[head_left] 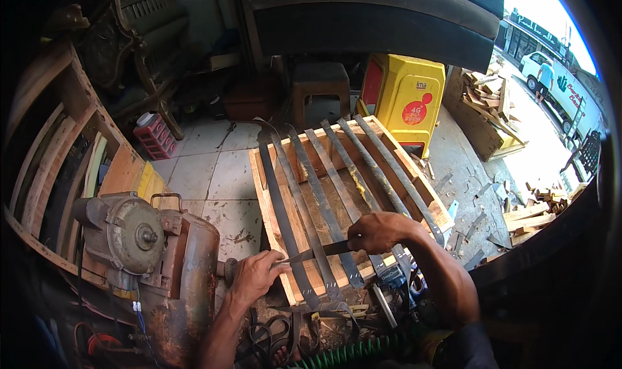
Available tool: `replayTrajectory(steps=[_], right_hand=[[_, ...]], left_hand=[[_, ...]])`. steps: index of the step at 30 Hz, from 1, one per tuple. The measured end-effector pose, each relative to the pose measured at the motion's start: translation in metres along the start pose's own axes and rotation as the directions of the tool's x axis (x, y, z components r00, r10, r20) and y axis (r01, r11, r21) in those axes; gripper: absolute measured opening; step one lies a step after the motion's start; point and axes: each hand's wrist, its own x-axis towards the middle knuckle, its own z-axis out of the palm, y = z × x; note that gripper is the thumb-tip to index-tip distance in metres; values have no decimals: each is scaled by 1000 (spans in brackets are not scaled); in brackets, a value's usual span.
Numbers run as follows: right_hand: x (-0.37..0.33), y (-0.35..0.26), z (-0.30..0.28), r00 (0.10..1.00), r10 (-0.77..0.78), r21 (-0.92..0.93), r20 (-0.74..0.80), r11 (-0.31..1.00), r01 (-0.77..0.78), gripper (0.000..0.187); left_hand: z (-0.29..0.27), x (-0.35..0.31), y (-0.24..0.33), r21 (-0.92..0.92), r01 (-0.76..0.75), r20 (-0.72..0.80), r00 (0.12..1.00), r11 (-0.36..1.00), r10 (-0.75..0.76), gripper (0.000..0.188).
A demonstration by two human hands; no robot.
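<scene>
A wooden frame (261,197) lies before me, with several dark flat straps (280,217) running lengthwise over it, side by side. Across the straps, near the frame's closer end, stretches a dark flat strip (329,248). My right hand (381,233) is closed in a fist around the strip's right end, above the frame. At the frame's left corner, my left hand (256,277) pinches the strip's other end between thumb and fingers. Loose strap ends hang over the near rail, and a tangle of dark straps (269,333) lies below it.
At the left stands a rusty tank (197,259) with a grey motor (135,233), beside another wooden frame (107,126). A yellow stand (414,100) and a stool (319,84) are behind. Wood scraps (534,217) lie right; a green coiled hose (363,348) crosses the front. Outside, a person (545,79) stands near a van.
</scene>
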Motion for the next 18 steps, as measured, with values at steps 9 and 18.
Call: replayTrajectory(steps=[9, 18], right_hand=[[-20, 60, 18, 957, 266, -6, -116, 963, -268, 35], [-51, 23, 9, 921, -37, 1, -387, 999, 41, 20]], left_hand=[[-17, 11, 28, 95, 502, 350, 792, 860, -501, 57], [31, 71, 95, -147, -148, -54, 988, 978, 142, 55]])
